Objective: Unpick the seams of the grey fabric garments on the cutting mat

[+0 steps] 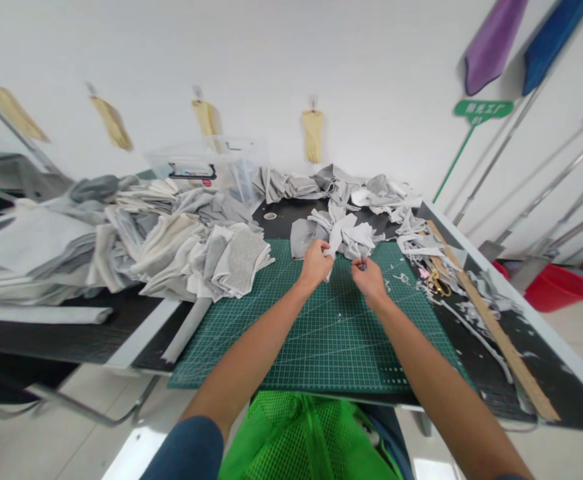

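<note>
Over the green cutting mat (321,347), my left hand (316,264) is closed, with a white piece of cloth (337,235) pinched between thumb and fingers. Its lower end hangs beneath my fingers. My right hand (369,280) is closed around a small dark tool (363,262), mostly hidden by my fingers, so its kind is unclear. The two hands are a short way apart. Just beyond them, a loose heap of grey and white cloth pieces (304,237) lies on the mat's far edge. Small white scraps (401,278) are scattered right of my right hand.
Stacks of grey and cream cloth (236,257) cover the left side, before a clear plastic box (241,173). More cloth (291,187) lines the back. At right lie gold-handled scissors (438,283), a long wooden ruler (496,327) and cloth offcuts. A red bucket (561,288) stands beyond.
</note>
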{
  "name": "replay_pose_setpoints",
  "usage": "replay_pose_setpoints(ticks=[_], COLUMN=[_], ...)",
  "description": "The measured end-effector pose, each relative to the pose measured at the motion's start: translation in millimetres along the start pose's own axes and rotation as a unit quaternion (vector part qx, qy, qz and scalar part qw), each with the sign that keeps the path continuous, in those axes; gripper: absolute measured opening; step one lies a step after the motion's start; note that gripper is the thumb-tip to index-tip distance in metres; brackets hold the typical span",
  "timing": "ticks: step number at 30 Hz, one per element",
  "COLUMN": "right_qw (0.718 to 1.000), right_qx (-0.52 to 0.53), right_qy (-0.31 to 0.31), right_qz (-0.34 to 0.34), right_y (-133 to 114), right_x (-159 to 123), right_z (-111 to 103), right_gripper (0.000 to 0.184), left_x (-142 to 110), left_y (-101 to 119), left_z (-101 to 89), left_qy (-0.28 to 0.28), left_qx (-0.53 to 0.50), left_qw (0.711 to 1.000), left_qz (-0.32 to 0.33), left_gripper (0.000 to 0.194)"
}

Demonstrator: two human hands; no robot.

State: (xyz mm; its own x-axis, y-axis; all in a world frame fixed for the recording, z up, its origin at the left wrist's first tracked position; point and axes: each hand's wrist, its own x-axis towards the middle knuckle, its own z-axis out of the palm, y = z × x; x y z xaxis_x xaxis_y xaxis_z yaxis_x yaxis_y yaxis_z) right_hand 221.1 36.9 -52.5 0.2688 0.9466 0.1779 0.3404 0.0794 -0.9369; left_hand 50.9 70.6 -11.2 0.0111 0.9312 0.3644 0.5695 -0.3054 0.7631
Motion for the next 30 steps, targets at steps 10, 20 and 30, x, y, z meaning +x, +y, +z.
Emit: replay_pose_setpoints(ticks=[10, 20, 30], right_qw=[0.977, 0.953, 0.999], right_qx=[0.136, 0.25, -0.031], right_qy=[-0.111, -0.149, 0.014], right_qz=[0.117, 0.088, -0.024], right_y=[-12, -19, -19], right_x=[-20, -23, -27], right_z=[16, 15, 5], right_gripper=[0.041, 0.036, 0.028], left_x=[-48, -35, -46], left_y=[-7, -37, -31], left_z=[-20.9, -20.0, -21.8], left_qy=[-0.276, -0.14, -0.179], left_qx=[-0.225, -0.29, -0.335], left_qw=[0.928, 0.933, 0.912], left_qz=[0.105, -0.161, -0.153], left_gripper=[0.049, 0.012, 0.046])
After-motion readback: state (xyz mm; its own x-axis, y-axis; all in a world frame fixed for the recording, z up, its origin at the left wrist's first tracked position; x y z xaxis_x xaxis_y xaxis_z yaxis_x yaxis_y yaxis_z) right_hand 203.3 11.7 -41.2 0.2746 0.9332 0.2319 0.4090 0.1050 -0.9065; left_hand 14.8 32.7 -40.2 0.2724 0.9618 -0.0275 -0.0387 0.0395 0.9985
